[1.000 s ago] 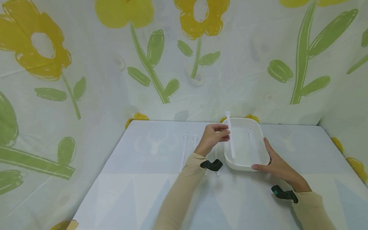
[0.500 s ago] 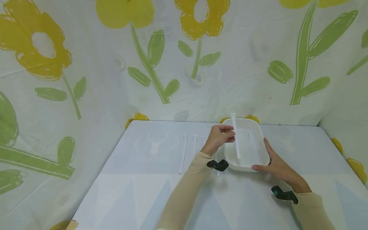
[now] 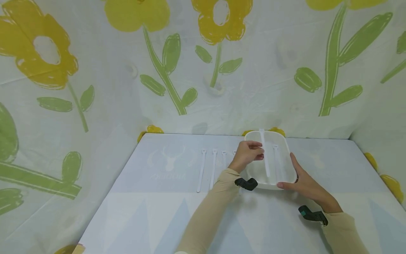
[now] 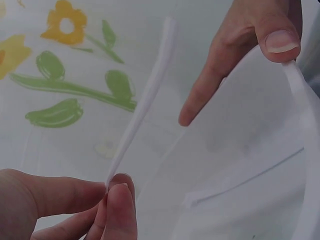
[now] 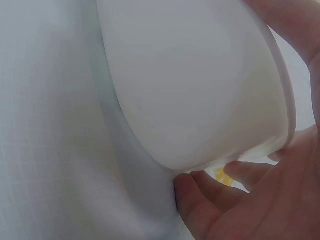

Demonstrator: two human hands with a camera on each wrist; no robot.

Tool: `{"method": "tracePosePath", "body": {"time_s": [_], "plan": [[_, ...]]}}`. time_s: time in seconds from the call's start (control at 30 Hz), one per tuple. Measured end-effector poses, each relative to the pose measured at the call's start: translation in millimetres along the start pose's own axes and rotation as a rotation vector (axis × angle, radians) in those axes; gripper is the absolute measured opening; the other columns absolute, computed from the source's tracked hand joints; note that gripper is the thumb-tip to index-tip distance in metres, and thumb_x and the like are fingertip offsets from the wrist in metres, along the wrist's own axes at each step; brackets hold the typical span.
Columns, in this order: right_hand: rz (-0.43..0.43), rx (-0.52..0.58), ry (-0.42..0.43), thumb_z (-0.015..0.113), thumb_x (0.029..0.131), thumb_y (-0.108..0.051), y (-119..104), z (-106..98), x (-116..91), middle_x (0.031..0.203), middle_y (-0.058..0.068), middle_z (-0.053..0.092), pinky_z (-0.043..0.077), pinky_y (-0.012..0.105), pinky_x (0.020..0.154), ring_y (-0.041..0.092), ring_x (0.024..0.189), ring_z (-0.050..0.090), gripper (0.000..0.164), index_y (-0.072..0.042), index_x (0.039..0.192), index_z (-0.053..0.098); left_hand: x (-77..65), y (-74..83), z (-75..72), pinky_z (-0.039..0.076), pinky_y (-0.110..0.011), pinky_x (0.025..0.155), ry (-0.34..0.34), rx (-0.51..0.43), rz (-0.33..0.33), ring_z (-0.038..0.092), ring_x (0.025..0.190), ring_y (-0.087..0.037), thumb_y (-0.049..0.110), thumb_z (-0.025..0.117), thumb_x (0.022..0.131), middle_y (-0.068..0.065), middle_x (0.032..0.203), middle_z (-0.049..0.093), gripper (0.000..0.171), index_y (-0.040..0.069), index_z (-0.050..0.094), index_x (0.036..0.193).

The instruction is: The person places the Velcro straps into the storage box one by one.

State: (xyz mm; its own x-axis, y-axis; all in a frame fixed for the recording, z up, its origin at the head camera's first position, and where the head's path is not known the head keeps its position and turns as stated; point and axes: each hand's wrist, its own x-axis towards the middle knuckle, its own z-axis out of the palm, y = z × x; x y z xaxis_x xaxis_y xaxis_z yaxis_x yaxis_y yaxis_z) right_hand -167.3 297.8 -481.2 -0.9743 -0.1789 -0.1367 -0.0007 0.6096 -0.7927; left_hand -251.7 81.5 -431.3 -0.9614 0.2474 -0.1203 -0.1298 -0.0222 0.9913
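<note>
My left hand (image 3: 248, 155) pinches a thin white strip with a small wider head, like a cable tie (image 3: 266, 158), between thumb and fingertips. It stands nearly upright over a white plastic tray (image 3: 255, 173). The left wrist view shows the cable tie (image 4: 142, 105) slanting up from the fingertips. My right hand (image 3: 307, 185) grips the tray's right side, thumb over the near rim. The tray leans with its hollow facing me, and the right wrist view shows its outer wall (image 5: 200, 80). Another cable tie (image 3: 277, 162) lies inside the tray.
Left of the tray, several more cable ties (image 3: 201, 171) lie side by side on the pale patterned table (image 3: 152, 211), some partly hidden by my left arm (image 3: 209, 211). A flower-printed curtain (image 3: 260, 88) rises behind the table's back edge and along both sides.
My left hand has moved right with the cable tie, from the tray's left rim to over its inside. The right hand and the tray have hardly moved.
</note>
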Motion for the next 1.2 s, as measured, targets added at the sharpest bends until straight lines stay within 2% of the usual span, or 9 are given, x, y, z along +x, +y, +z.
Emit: {"method": "tracePosePath", "body": {"time_s": [0.27, 0.47, 0.7, 0.93, 1.2], "plan": [[-0.02, 0.015, -0.001, 0.081, 0.088, -0.037, 2.0, -1.1, 0.8, 0.165, 0.033, 0.014, 0.048, 0.07, 0.105, 0.048, 0.13, 0.041, 0.13, -0.016, 0.162, -0.024, 2.2, -4.8, 9.1, 0.066, -0.026, 0.068, 0.01, 0.011, -0.028, 0.064, 0.062, -0.01, -0.005, 0.07, 0.092, -0.004, 0.079, 0.068, 0.016, -0.004, 0.074, 0.108], [-0.02, 0.019, -0.008, 0.081, 0.088, -0.037, 3.3, -1.2, 1.7, 0.167, 0.033, 0.01, 0.045, 0.073, 0.106, 0.049, 0.132, 0.04, 0.131, -0.017, 0.162, -0.025, 4.8, -9.3, 15.7, 0.067, -0.029, 0.07, 0.029, 0.052, -0.043, 0.064, 0.062, -0.012, -0.003, 0.071, 0.092, -0.005, 0.08, 0.069, 0.014, -0.003, 0.074, 0.106], [-0.027, 0.021, -0.008, 0.082, 0.088, -0.036, 3.4, -2.0, 0.9, 0.167, 0.033, 0.011, 0.047, 0.07, 0.104, 0.048, 0.132, 0.04, 0.131, -0.017, 0.162, -0.025, 4.3, -12.0, 23.5, 0.067, -0.03, 0.071, 0.03, 0.081, -0.062, 0.065, 0.065, -0.013, -0.003, 0.072, 0.092, -0.003, 0.079, 0.068, 0.011, -0.001, 0.074, 0.103], [-0.016, 0.027, -0.006, 0.081, 0.088, -0.037, 3.5, -0.8, 1.2, 0.167, 0.033, 0.01, 0.046, 0.075, 0.105, 0.05, 0.131, 0.04, 0.131, -0.018, 0.162, -0.025, 3.2, -15.5, 29.0, 0.067, -0.031, 0.071, 0.026, 0.096, -0.062, 0.067, 0.067, -0.016, -0.005, 0.071, 0.092, -0.003, 0.077, 0.065, 0.01, -0.003, 0.073, 0.101], [-0.013, 0.024, -0.011, 0.081, 0.088, -0.036, 4.7, -0.7, 2.5, 0.167, 0.034, 0.007, 0.046, 0.076, 0.104, 0.052, 0.132, 0.04, 0.131, -0.017, 0.162, -0.025, 6.0, -21.1, 33.3, 0.067, -0.029, 0.067, 0.044, 0.125, -0.064, 0.071, 0.069, -0.02, -0.007, 0.071, 0.09, -0.007, 0.079, 0.07, 0.012, -0.004, 0.073, 0.102]]}}
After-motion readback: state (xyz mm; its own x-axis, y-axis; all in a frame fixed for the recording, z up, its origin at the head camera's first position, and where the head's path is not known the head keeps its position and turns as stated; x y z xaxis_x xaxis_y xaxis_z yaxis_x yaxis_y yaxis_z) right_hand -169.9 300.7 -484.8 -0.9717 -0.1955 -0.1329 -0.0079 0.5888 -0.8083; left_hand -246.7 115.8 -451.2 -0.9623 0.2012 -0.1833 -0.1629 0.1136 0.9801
